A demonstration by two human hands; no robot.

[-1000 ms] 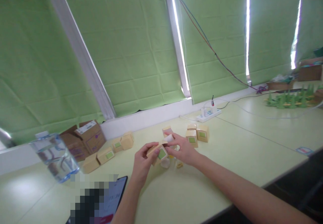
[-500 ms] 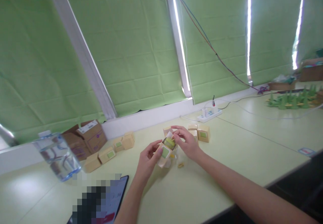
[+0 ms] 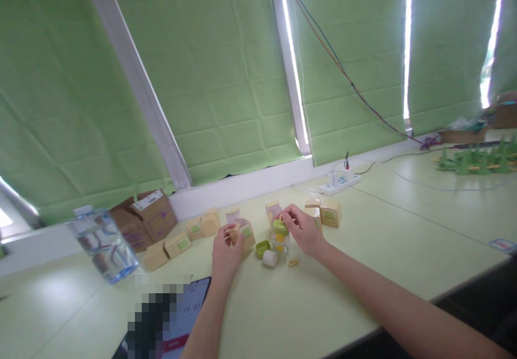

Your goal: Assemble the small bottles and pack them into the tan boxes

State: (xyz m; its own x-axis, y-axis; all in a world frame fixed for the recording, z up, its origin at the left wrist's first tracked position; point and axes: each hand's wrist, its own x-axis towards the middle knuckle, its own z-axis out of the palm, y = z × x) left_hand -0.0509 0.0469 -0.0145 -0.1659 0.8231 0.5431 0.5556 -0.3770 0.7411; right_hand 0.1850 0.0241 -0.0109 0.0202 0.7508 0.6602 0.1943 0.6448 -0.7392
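Note:
My left hand is closed round a small tan cardboard box with a green label, holding it low over the pale green table. My right hand pinches the green-capped top of a small clear bottle standing upright on the table. Between the hands lie a loose green cap, a small white cylinder and a small yellowish piece.
More tan boxes lie behind: a group at left, others by my right hand. A plastic water bottle and brown cartons stand at left, a phone near me, a power strip by the window.
The small bottle has come out of the box: my right hand has drawn it out and set it upright, while my left hand carried the box away to the left.

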